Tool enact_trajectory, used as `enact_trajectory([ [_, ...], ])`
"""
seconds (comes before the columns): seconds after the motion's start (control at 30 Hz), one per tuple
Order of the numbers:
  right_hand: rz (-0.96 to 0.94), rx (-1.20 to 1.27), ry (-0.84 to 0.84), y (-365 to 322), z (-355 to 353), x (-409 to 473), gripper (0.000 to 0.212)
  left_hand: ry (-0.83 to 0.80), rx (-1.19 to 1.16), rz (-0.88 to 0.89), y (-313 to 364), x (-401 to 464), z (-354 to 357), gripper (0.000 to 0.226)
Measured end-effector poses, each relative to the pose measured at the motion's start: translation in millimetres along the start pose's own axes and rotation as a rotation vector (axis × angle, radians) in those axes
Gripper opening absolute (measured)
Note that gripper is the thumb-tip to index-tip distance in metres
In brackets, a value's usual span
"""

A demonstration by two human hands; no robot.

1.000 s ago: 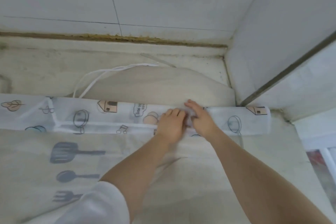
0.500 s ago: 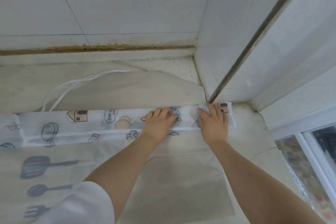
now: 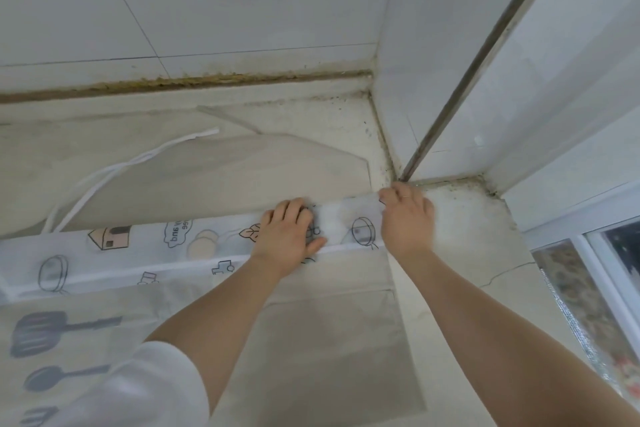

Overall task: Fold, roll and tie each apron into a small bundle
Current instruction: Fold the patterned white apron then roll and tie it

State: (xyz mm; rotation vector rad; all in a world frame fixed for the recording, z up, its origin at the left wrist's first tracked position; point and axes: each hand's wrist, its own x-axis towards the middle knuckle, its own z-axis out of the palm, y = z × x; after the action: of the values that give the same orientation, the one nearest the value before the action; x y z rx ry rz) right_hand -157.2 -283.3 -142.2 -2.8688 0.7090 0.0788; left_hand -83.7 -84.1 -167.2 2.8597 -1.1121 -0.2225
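**Me:** Both hands are down on the folded band of the translucent white plastic apron with cartoon kitchen prints [image 3: 145, 246]. The left hand [image 3: 289, 234] lies on it with fingers bent, knuckles up, pressing the fold flat. The right hand [image 3: 405, 218] is at the band's right end, fingers curled over the far edge, pinching it.

**Helper:** Where does the apron lie?

**Me:** Spread across the pale stone desk [image 3: 460, 236], the band running left to right, the rest of the sheet flat toward me. Its white cord tie [image 3: 114, 170] trails loose on the far left.

**Helper:** How will it handle?

**Me:** Very light and limp, I'd judge, and slick, so a fold may spring open or slide unless it's pinned. Best to hold along the folded edge with both hands apart and roll evenly, keeping the cord free for tying.

**Helper:** And the room?

**Me:** White tiled wall [image 3: 225, 0] at the far side with a grimy brown seam at its foot, a corner with a grey metal strip [image 3: 467, 80] to the right, a window frame [image 3: 588, 243] near right.
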Motion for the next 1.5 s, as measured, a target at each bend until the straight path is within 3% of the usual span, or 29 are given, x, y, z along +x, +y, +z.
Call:
enact_trajectory([
  [0.1, 0.352, 0.139, -0.073, 5, -3, -3, 0.065, 0.042, 0.027, 0.011, 2, -1, -2, 0.037],
  [0.2, 0.455, 0.235, -0.099, 7, -7, 3, 0.078, -0.058, 0.053, 0.078, 12, 5, -9, 0.049],
  [0.3, 0.54, 0.395, -0.137, 11, -9, 15, 0.073, -0.142, 0.158, 0.123, 20, 13, -18, 0.078],
  [0.4, 0.635, 0.538, -0.17, 16, -14, 20, 0.046, -0.124, 0.198, 0.212, 27, 20, -25, 0.083],
  [0.47, 0.574, 0.442, -0.203, 13, -18, 18, 0.022, -0.121, 0.207, 0.285, 33, 22, -30, 0.074],
  [0.57, 0.417, 0.423, -0.187, 0, -23, 13, 0.019, -0.166, 0.05, 0.218, 43, 24, -29, 0.048],
  [0.67, 0.231, 0.437, -0.148, -22, -42, 16, 0.012, -0.312, -0.082, 0.03, 46, 24, -25, 0.06],
  [0.73, 0.125, 0.493, -0.253, -42, -51, 21, 0.019, -0.346, -0.057, -0.033, 48, 24, -24, 0.069],
  [0.77, 0.115, 0.552, -0.32, -54, -52, 19, 0.021, -0.349, -0.063, -0.054, 48, 23, -26, 0.073],
  [0.83, 0.114, 0.681, -0.441, -81, -45, 14, 0.006, -0.348, -0.15, -0.069, 42, 19, -27, 0.075],
  [0.9, 0.169, 0.801, -0.5, -100, -28, 11, 0.039, -0.35, -0.328, -0.004, 28, 12, -29, 0.067],
  [0.93, 0.193, 0.85, -0.503, -109, -22, 8, 0.041, -0.345, -0.348, 0.036, 17, 4, -31, 0.059],
  [1.0, 0.207, 0.82, -0.459, -117, -12, 3, 0.01, -0.267, -0.223, 0.029, -7, -13, -34, 0.045],
  [1.1, 0.169, 0.713, -0.489, -127, -2, -12, 0.016, -0.15, -0.259, -0.139, -44, -36, -29, 0.034],
  [1.2, 0.198, 0.794, -0.518, -137, 4, -19, 0.037, -0.141, -0.575, -0.185, -57, -46, -24, 0.038],
  [1.33, 0.29, 0.87, -0.572, -140, -1, -18, 0.022, -0.123, -0.554, -0.159, -49, -51, -29, 0.055],
  [1.5, -0.114, 0.424, -0.548, -135, -5, -19, 0.031, -0.134, -0.376, -0.206, -37, -47, -29, 0.054],
])
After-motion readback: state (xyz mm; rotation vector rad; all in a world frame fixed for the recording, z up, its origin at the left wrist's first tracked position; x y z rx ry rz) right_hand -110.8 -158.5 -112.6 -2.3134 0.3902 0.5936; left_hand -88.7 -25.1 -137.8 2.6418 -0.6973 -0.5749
